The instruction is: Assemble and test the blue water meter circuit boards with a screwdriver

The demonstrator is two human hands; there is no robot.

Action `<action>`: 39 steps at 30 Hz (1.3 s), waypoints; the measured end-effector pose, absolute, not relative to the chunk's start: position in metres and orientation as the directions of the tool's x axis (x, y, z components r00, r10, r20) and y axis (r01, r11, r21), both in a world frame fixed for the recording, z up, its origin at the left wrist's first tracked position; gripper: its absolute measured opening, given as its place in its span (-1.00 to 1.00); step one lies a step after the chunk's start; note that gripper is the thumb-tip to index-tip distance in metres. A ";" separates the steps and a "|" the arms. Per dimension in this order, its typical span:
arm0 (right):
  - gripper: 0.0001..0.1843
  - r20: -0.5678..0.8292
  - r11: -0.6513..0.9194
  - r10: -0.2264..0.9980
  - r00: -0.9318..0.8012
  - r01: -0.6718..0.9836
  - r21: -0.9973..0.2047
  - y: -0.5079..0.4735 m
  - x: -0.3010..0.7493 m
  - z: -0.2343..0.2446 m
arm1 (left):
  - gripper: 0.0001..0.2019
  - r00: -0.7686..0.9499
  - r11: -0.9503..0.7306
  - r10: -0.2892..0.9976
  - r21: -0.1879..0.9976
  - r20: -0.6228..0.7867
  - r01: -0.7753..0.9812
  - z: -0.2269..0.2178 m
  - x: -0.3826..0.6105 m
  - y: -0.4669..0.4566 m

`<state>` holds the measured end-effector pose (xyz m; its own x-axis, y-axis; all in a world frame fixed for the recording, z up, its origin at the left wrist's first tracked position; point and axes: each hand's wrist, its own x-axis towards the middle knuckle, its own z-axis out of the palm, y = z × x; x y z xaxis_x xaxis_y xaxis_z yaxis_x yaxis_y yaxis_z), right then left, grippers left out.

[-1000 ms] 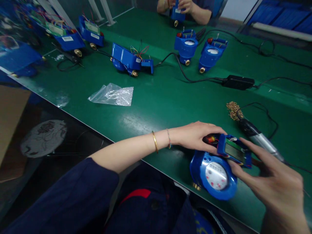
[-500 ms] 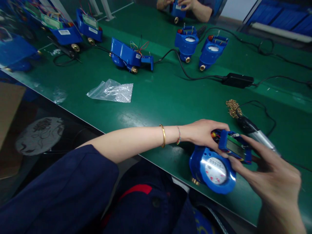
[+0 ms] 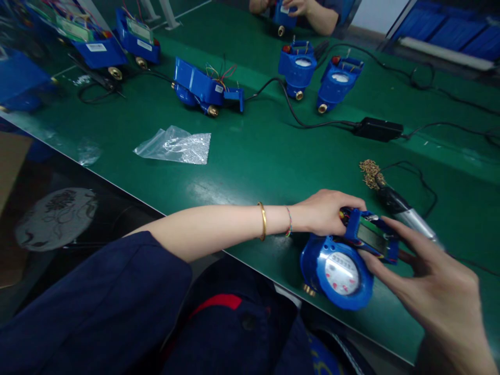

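A blue water meter with a round white dial and a brass fitting stands at the bench's near edge, tilted toward me. Above its dial sits a blue-framed display module with a grey screen and a green board, wires showing at its left. My right hand pinches this module from the right, thumb on its lower edge and fingers at the upper edge. From the left, my left hand reaches to the meter's top beside the module; its fingers curl behind the blue housing and their tips are hidden.
An electric screwdriver lies beyond my right hand by a pile of small brass screws. A plastic bag of small silvery parts lies left. Farther back are several blue meters, a black power adapter, cables and a co-worker's hands.
The view has shifted slightly. My left thumb has drawn back from the module's lower edge, while my right hand keeps its pinch on the module.
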<state>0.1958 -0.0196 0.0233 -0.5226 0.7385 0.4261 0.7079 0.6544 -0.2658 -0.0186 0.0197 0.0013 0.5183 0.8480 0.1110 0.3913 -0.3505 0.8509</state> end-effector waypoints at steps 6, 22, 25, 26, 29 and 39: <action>-0.27 0.332 0.613 0.778 -0.534 0.761 -0.212 -0.021 0.191 0.033 | -0.65 0.507 -0.323 0.857 0.867 0.097 0.380 0.000 -0.021 0.018; -0.47 0.341 0.664 0.747 -0.570 0.645 -0.377 -0.014 0.187 0.024 | -0.57 0.428 -0.208 0.903 0.912 0.040 0.354 -0.011 -0.024 0.008; -0.48 0.393 0.723 0.689 -0.609 0.612 -0.320 -0.013 0.188 0.022 | -0.55 0.416 -0.176 0.909 0.922 0.018 0.345 -0.008 -0.025 0.007; -0.47 0.390 0.736 0.675 -0.626 0.604 -0.306 -0.013 0.189 0.022 | -0.53 0.406 -0.155 0.914 0.930 0.006 0.334 -0.007 -0.026 0.006; -0.49 0.379 0.749 0.660 -0.649 0.603 -0.273 -0.012 0.190 0.027 | -0.52 0.387 -0.099 0.922 0.948 -0.027 0.302 -0.003 -0.028 0.006; -0.57 0.393 0.794 0.597 -0.699 0.585 -0.165 -0.008 0.180 0.038 | -0.56 0.444 -0.123 0.894 0.922 -0.057 0.367 -0.006 -0.031 0.010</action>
